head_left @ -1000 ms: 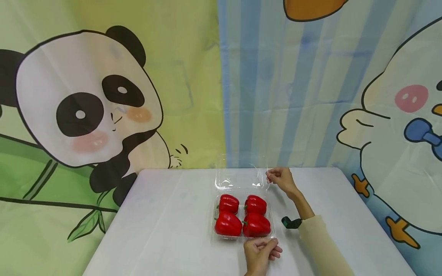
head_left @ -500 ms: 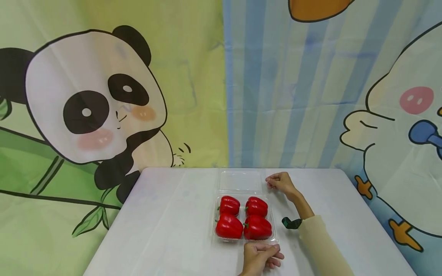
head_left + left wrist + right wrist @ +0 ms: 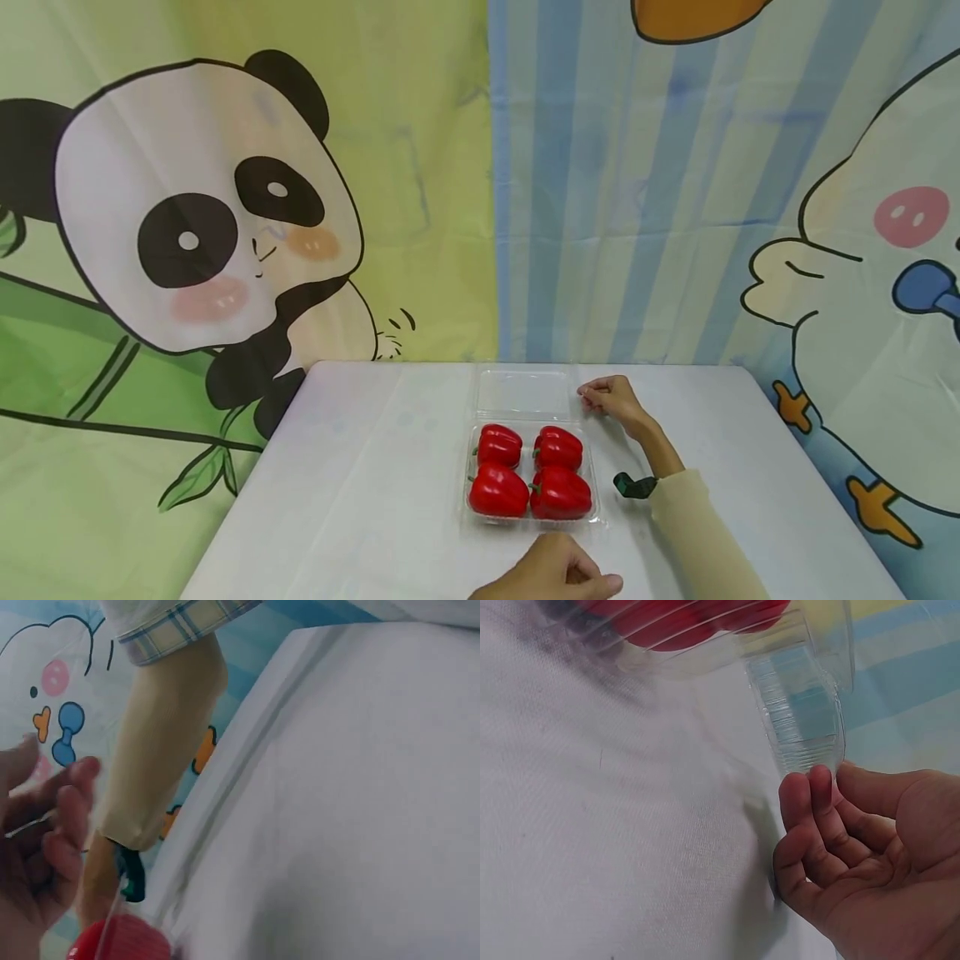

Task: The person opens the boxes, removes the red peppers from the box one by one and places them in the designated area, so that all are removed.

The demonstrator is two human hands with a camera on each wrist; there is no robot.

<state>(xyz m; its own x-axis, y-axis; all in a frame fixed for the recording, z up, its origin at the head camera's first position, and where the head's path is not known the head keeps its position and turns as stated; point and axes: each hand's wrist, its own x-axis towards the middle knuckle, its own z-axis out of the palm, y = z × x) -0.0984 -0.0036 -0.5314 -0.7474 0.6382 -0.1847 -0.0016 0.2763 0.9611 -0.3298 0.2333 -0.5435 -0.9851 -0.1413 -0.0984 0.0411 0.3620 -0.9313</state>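
Note:
Several red bell peppers sit in two rows in a clear plastic clamshell box, in the middle of the head view. Its see-through lid is folded back, away from the person. My right hand is at the lid's right edge; in the right wrist view the thumb and fingertips pinch the lid's corner. Below the box's near edge, my left hand is apart from it, fingers loosely bent and holding nothing. The left wrist view shows this hand at the left, with one red pepper beneath it.
The white table carries the box and ends at a curtain printed with a panda and a chick. A dark green band is on the right wrist, by the cream sleeve.
The lid, raised a second ago, now lies lower and flatter. My left hand has drawn back from the box's near edge toward the person. My right hand has dipped slightly with the lid.

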